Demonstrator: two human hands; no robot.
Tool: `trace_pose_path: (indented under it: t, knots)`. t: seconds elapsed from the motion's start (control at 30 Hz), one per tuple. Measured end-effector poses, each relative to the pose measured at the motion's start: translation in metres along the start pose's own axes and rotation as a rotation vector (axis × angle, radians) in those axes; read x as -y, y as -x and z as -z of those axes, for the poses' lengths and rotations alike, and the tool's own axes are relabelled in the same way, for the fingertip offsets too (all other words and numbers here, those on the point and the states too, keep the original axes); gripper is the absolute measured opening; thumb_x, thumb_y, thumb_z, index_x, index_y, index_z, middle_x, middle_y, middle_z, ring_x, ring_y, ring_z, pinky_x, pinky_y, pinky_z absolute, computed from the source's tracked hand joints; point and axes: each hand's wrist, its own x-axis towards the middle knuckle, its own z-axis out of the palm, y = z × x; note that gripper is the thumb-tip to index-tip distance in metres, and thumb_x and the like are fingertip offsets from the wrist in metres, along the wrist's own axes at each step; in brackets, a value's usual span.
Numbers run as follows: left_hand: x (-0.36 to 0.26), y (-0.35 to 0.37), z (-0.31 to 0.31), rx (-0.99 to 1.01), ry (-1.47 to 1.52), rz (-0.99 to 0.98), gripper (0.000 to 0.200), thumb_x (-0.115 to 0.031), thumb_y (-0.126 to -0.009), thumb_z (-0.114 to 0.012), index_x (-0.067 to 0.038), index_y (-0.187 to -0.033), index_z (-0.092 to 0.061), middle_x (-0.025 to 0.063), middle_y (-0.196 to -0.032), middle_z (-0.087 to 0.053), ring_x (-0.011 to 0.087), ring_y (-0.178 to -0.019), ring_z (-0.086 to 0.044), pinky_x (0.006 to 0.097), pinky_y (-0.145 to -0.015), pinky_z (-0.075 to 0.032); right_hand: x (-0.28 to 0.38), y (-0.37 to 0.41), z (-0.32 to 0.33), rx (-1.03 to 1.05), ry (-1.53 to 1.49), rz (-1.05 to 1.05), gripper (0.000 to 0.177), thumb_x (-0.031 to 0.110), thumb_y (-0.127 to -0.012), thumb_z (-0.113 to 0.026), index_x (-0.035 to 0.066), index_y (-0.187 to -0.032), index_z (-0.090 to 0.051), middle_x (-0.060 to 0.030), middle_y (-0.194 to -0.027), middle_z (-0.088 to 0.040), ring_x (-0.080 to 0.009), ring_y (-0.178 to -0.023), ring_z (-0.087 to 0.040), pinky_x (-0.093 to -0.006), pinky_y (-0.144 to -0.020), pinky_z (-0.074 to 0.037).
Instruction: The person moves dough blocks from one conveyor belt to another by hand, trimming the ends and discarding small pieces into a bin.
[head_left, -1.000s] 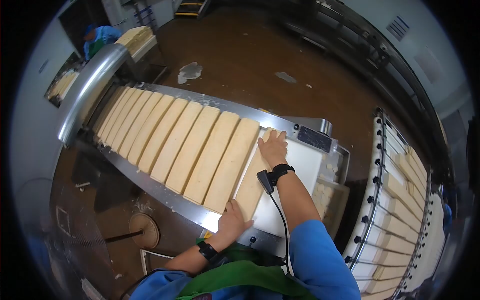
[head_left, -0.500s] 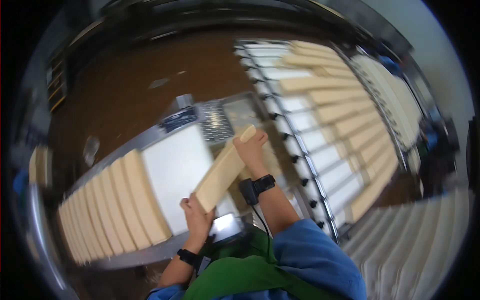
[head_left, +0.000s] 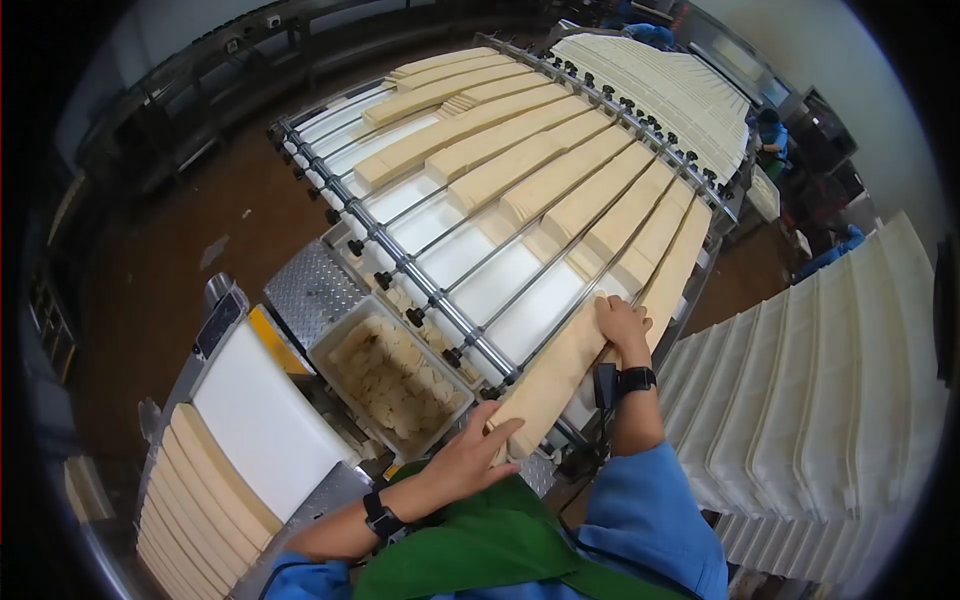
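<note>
A long, flat pale-yellow slab lies slantwise between my hands, over the near right corner of a white conveyor divided by thin metal rods. At its near end my left hand grips it, thumb on top and fingers around the edge. My right hand is closed over the far end, close beside another long slab on the conveyor. Several similar slabs rest between the rods further up, some stepped over each other.
Left of the conveyor stands a plastic bin of pale scraps. A lower white belt carries a row of slabs. Stacked white ribbed trays rise at right. Co-workers in blue are in the background.
My hands have carried the slab rightward, from over the lower belt and scrap area to the rodded conveyor. My view has turned right with it. Both hands keep hold of its ends.
</note>
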Motion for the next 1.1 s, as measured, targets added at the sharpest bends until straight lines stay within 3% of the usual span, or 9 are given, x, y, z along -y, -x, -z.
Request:
trace_pose_path:
  t: [0.13, 0.2, 0.43, 0.5, 0.7, 0.83, 0.9, 1.03, 1.1]
  knots:
    - [0.013, -0.045, -0.016, -0.06, 0.017, 0.006, 0.057, -0.02, -0.086, -0.068, -0.013, -0.136, -0.042, 0.0218, -0.139, -0.029, 0.0411, -0.115, -0.051, 0.0415, -0.096, -0.046, -0.014, -0.026, -0.025, -0.245, 0.0, 0.068, 0.058, 0.042, -0.09, -0.047, 0.008, -0.136, -0.047, -0.0203, -0.137, -0.049, -0.0416, -0.133, -0.031, -0.0649, -0.106, -0.015]
    - [0.024, -0.068, -0.028, 0.036, 0.185, 0.051, 0.053, -0.013, -0.088, -0.061, -0.012, -0.137, -0.041, 0.0214, -0.139, -0.027, 0.0402, -0.116, -0.05, 0.0378, -0.098, -0.043, -0.017, -0.032, -0.045, -0.633, -0.018, 0.066, 0.057, 0.04, -0.09, -0.051, 0.007, -0.136, -0.047, -0.0186, -0.136, -0.049, -0.0403, -0.132, -0.032, -0.0632, -0.105, -0.019]
    - [0.048, -0.074, -0.028, -0.135, 0.221, 0.006, 0.057, -0.001, -0.082, -0.052, -0.01, -0.136, -0.041, 0.0201, -0.139, -0.029, 0.0355, -0.127, -0.04, 0.0383, -0.106, -0.034, -0.002, 0.082, -0.061, -0.188, -0.713, 0.939, 0.041, 0.007, -0.078, -0.059, 0.007, -0.119, -0.055, -0.0156, -0.129, -0.053, -0.0355, -0.122, -0.046, -0.0504, -0.101, -0.029]
    - [0.069, -0.056, -0.014, -0.22, 0.183, -0.017, 0.061, -0.002, -0.076, -0.051, -0.007, -0.136, -0.041, 0.0198, -0.138, -0.033, 0.0347, -0.13, -0.037, 0.0397, -0.11, -0.029, 0.007, 0.116, -0.044, -0.182, -0.296, 1.184, 0.033, 0.008, -0.076, -0.065, 0.015, -0.108, -0.064, -0.0132, -0.134, -0.051, -0.0329, -0.125, -0.043, -0.0531, -0.102, -0.027]
    - [0.109, 0.033, 0.033, -0.601, 0.19, 0.18, 0.062, -0.002, -0.077, -0.054, -0.006, -0.137, -0.041, 0.0141, -0.136, -0.037, 0.0286, -0.13, -0.037, 0.0384, -0.109, -0.031, 0.01, 0.129, -0.074, -0.372, 0.0, 0.856, 0.02, 0.023, -0.075, -0.071, 0.027, -0.094, -0.074, -0.0079, -0.144, -0.044, -0.0348, -0.132, -0.036, -0.0619, -0.106, -0.019]
    - [0.145, 0.124, 0.044, -0.951, 0.169, 0.469, 0.059, -0.003, -0.079, -0.06, -0.003, -0.135, -0.042, 0.0203, -0.129, -0.042, 0.0354, -0.124, -0.042, 0.0384, -0.106, -0.036, 0.024, 0.129, -0.083, -0.34, 0.077, 0.834, 0.014, 0.023, -0.078, -0.067, 0.024, -0.092, -0.072, -0.011, -0.144, -0.042, -0.0373, -0.131, -0.037, -0.0624, -0.107, -0.018]
    - [0.15, 0.179, 0.044, -1.11, -0.255, 0.584, 0.052, -0.006, -0.081, -0.06, -0.002, -0.13, -0.046, 0.0225, -0.126, -0.045, 0.0373, -0.116, -0.046, 0.0423, -0.1, -0.038, 0.04, 0.131, -0.074, -0.287, 0.223, 0.727, 0.015, 0.018, -0.079, -0.064, 0.021, -0.092, -0.071, -0.0135, -0.142, -0.045, -0.0387, -0.131, -0.038, -0.063, -0.107, -0.018]
    - [0.13, 0.271, 0.027, -1.26, -0.655, 1.214, 0.065, -0.018, -0.079, -0.069, 0.004, -0.133, -0.038, 0.0278, -0.125, -0.042, 0.0425, -0.111, -0.045, 0.0443, -0.098, -0.038, 0.106, 0.13, -0.069, -0.175, 0.104, 1.01, 0.017, 0.013, -0.078, -0.062, 0.012, -0.094, -0.068, -0.0169, -0.133, -0.053, -0.0359, -0.127, -0.043, -0.0577, -0.105, -0.026]
    - [0.119, 0.303, 0.024, -1.277, -0.657, 1.484, 0.073, -0.022, -0.078, -0.072, 0.006, -0.134, -0.035, 0.0297, -0.124, -0.041, 0.0443, -0.111, -0.044, 0.045, -0.098, -0.038, 0.16, 0.129, -0.082, 0.163, -0.157, 1.173, 0.019, 0.012, -0.079, -0.062, 0.009, -0.098, -0.067, -0.0192, -0.129, -0.055, -0.0365, -0.123, -0.047, -0.0487, -0.104, -0.033]
